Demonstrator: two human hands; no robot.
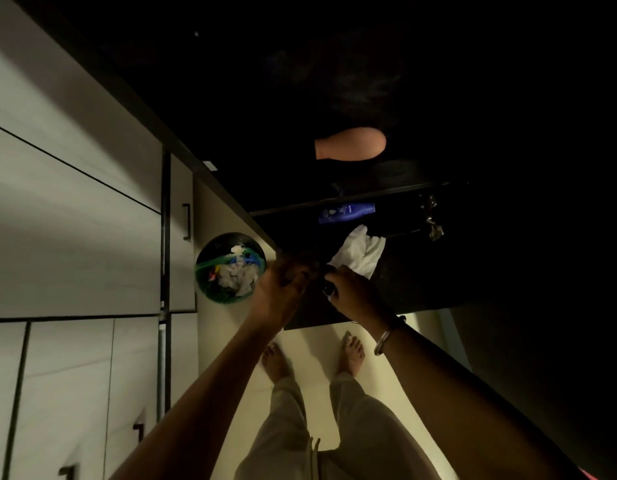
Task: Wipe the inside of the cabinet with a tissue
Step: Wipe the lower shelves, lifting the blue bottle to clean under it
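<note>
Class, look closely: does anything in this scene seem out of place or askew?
The blue lotion bottle lies on its side on the dark cabinet shelf instead of standing, and the white tissue sits crumpled beside it.

Dim room, pale floor (230,216), light grey drawer fronts (75,220) with dark bar handles (186,221) at left, round waste bin (230,268) with green liner holding crumpled paper, dark unlit surfaces at upper right.

Bin (230,268) left of tissue (359,252)
</note>
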